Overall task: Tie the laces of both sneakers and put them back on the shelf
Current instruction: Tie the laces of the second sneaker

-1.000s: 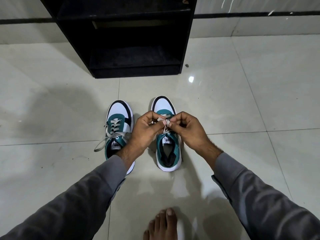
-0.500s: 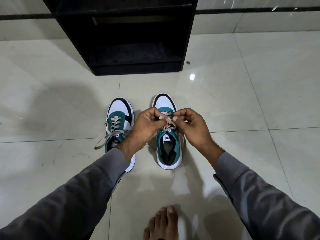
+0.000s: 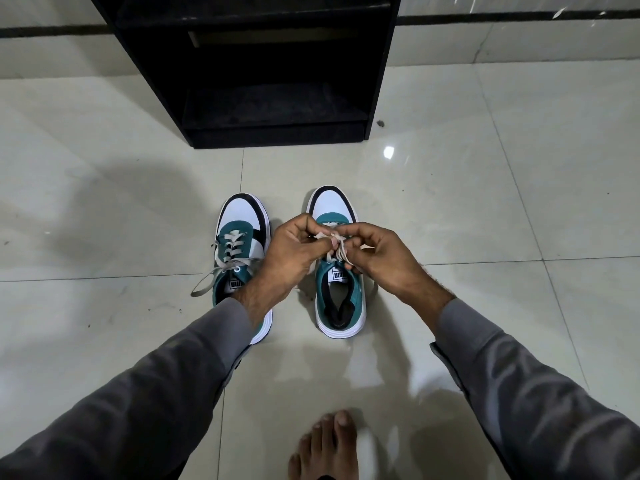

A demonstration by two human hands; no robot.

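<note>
Two white, teal and black sneakers stand side by side on the tiled floor, toes pointing at the shelf. The right sneaker (image 3: 341,299) has its grey laces (image 3: 337,244) gathered over its tongue. My left hand (image 3: 291,252) and my right hand (image 3: 379,256) meet above it, and each pinches part of those laces. The left sneaker (image 3: 242,233) is partly under my left forearm; its lace (image 3: 207,278) trails loose onto the floor to the left. A black open shelf (image 3: 263,98) stands just beyond the shoes.
My bare foot (image 3: 325,445) rests on the floor at the bottom edge, close behind the sneakers. Glossy pale floor tiles (image 3: 485,209) spread to both sides. A small dark speck (image 3: 380,123) lies right of the shelf's base.
My fingers have worked the right sneaker's laces, and my right hand's fingers have spread a little round a loop. The view has shifted slightly; the shoes stay put.
</note>
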